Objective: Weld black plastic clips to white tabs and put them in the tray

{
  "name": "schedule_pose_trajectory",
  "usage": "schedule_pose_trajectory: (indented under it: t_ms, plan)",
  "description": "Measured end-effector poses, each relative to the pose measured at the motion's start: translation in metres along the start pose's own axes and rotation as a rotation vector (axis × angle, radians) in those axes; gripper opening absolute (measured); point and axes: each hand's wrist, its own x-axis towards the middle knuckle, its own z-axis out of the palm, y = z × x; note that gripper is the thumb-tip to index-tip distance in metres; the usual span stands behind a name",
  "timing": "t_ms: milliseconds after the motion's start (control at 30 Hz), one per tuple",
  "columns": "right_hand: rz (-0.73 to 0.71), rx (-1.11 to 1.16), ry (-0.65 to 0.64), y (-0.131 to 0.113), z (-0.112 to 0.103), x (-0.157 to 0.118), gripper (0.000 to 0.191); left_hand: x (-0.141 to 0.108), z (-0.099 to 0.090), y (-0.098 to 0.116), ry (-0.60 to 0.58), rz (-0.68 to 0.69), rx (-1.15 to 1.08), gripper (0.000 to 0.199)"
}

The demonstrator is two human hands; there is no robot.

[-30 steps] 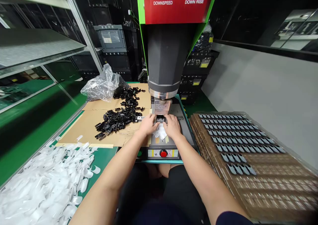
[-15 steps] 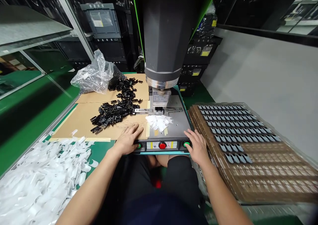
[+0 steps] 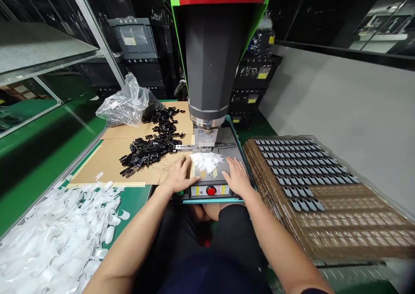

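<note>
My left hand (image 3: 178, 175) rests with fingers spread at the cardboard's right edge, its thumb reaching over the front of the machine's metal plate (image 3: 223, 135). On the plate's right side lies my right hand (image 3: 237, 176), open, with fingers stretched forward. Neither hand holds anything. Between them is a small heap of white plastic pieces (image 3: 206, 161). Behind the heap, the press head (image 3: 207, 137) is down on the fixture, between metal slides (image 3: 184, 147); what sits under it is hidden. A red button (image 3: 211, 190) and a green button (image 3: 179, 193) show on the front panel.
Black clip-like parts (image 3: 147, 151) are heaped on cardboard (image 3: 94, 166), near a clear plastic bag (image 3: 125, 101). Many loose white pieces (image 3: 55, 238) cover the left front. At right, stacked trays (image 3: 353, 220) hold rows of grey-and-black parts (image 3: 306, 160). Dark crates (image 3: 138, 41) stand behind.
Both hands have left the green buttons and moved forward and inward over the plate. The press head has come down, hiding the black part that showed in the fixture. The view has tilted up slightly.
</note>
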Motion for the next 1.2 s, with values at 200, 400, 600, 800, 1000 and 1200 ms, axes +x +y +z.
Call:
schedule_pose_trajectory:
  t_ms: [200, 400, 600, 800, 1000, 1200]
  plan:
    - [0.019, -0.094, -0.095, -0.028, 0.013, 0.037, 0.076, 0.030, 0.026, 0.028, -0.015, 0.010, 0.022, 0.108]
    - [-0.056, -0.113, -0.086, -0.036, 0.016, 0.030, 0.072, 0.028, 0.044, 0.036, 0.060, 0.083, 0.056, 0.099]
    - [-0.016, 0.001, -0.033, -0.029, 0.021, 0.031, 0.072, 0.025, 0.041, 0.032, 0.108, 0.104, -0.056, 0.098]
    - [0.073, 0.217, 0.071, -0.019, 0.012, 0.058, 0.065, 0.049, 0.022, 0.018, 0.333, 0.062, -0.316, 0.074]
    - [0.117, 0.270, 0.085, -0.037, 0.001, 0.110, 0.059, 0.107, 0.001, 0.021, 0.315, -0.025, -0.513, 0.067]
    - [0.187, 0.272, 0.038, -0.046, 0.008, 0.141, 0.050, 0.139, -0.001, 0.034, 0.193, -0.076, -0.701, 0.042]
